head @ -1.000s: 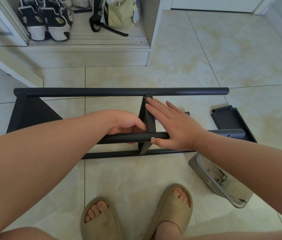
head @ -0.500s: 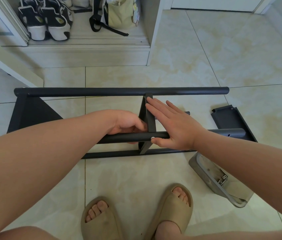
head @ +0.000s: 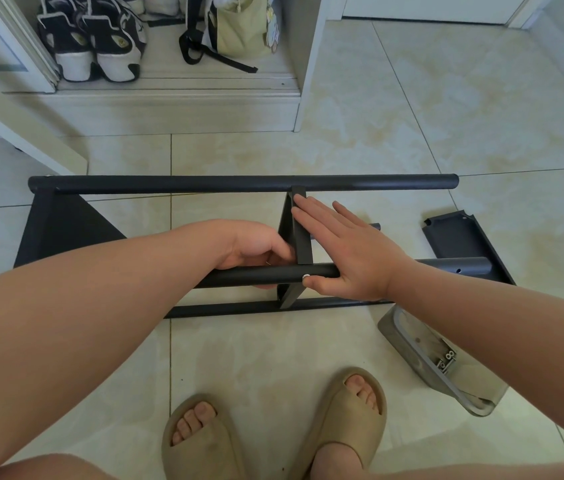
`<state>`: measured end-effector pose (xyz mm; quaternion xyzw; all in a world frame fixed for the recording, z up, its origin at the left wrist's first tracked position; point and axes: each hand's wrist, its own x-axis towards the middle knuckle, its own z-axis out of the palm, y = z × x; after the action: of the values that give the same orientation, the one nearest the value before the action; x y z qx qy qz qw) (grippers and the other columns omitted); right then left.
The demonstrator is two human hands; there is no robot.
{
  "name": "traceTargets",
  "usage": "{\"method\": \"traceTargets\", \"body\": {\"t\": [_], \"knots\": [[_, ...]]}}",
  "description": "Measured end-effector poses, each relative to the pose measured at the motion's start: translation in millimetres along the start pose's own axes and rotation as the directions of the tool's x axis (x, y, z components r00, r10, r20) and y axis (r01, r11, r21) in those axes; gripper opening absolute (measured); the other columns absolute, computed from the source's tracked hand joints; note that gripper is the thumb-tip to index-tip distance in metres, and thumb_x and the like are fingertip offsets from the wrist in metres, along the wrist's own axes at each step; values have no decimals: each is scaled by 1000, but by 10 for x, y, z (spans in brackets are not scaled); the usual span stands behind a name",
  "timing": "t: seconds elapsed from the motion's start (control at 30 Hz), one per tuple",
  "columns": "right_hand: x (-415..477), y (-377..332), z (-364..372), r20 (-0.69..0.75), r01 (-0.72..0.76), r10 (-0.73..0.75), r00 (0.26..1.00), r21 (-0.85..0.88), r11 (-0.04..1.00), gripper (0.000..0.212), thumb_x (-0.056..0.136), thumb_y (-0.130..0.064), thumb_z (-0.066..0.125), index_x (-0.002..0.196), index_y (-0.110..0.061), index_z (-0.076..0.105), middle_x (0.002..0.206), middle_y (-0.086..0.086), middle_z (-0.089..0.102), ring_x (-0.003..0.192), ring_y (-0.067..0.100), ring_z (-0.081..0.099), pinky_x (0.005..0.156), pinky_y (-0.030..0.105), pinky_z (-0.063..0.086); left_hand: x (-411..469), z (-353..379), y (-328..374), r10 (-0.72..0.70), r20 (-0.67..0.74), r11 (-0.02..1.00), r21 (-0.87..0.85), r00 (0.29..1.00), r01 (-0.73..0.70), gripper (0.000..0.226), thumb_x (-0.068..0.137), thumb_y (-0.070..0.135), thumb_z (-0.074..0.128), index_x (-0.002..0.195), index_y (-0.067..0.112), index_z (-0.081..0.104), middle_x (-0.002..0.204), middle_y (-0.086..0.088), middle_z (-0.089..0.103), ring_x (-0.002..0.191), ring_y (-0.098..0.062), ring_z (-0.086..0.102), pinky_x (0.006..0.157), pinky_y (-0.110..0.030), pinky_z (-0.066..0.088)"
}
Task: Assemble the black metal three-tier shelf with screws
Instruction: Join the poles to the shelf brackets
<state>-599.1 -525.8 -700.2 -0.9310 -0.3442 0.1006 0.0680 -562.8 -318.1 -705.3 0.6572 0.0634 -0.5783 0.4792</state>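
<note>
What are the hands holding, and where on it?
The left hand grips the near black tube just left of the middle shelf panel. The right hand holds nothing: it lies flat against that panel, thumb beside a screw.

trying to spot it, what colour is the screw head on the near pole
The screw head is silvery white against the black pole; head view.

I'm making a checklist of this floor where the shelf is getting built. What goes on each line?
surface: beige tiled floor.
job's things: black shelf frame lies on its side; screw sits in the near pole; loose black panel lies to the right.
clutter: grey tray holding spare screws.
grips: left hand curls round the near pole; right hand presses flat on the middle panel.
cables: nothing seen.
surroundings: sneakers and a bag in an open closet.
</note>
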Motion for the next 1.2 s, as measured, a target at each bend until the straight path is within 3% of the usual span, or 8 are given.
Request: {"method": "traceTargets", "body": {"t": [0.13,0.4,0.63,0.77,0.93,1.2], "knots": [[5,8,-7,10,-3,3,1000,-13,1000,99,89,-72,36,164,-14,8,171,-1,-4,157,14,-1,127,35,-2,23,-5,1,-25,-20,999,28,999,26,20,97,23,57,109,13,70,81,-1,69,86,-18,62,92,-38,54],[9,9,-17,5,-2,2,1000,-13,1000,98,89,-72,36,163,-14,8,171,-1,-3,157,14,0,127,35,-2,8,-15,18,-10,-10,999,32,1000,10,15,96,16,56,94,13,71,76,-1,69,73,-15,61,85,-34,50],[13,6,-13,-1,-3,3,1000,-13,1000,99,88,-71,37,163,-12,12,171,1,0,157,16,2,127,36,1,18,-2,10,-23,-35,999,22,999,23,19,97,24,57,107,14,70,82,-1,69,88,-18,61,92,-37,54],[11,8,-11,-14,-1,1,1000,-6,1000,98,88,-70,38,163,-12,13,171,1,1,157,16,4,127,36,2,16,6,21,-7,-44,999,51,999,9,14,96,20,59,99,14,72,79,-1,71,85,-17,62,97,-39,52],[18,13,-6,-10,2,-2,1000,-6,1000,98,88,-71,38,163,-13,12,171,0,-1,157,15,2,127,36,1,0,-15,10,1,-13,1000,8,1000,-1,17,97,14,55,98,13,71,82,-3,71,85,-17,62,95,-38,50],[17,10,-9,-14,3,-3,1000,-8,1000,98,88,-70,37,163,-12,13,171,1,1,157,17,4,127,37,2,61,-18,4,-8,-53,998,59,999,11,17,95,23,61,103,13,72,83,-3,71,85,-18,64,91,-37,55]]}}
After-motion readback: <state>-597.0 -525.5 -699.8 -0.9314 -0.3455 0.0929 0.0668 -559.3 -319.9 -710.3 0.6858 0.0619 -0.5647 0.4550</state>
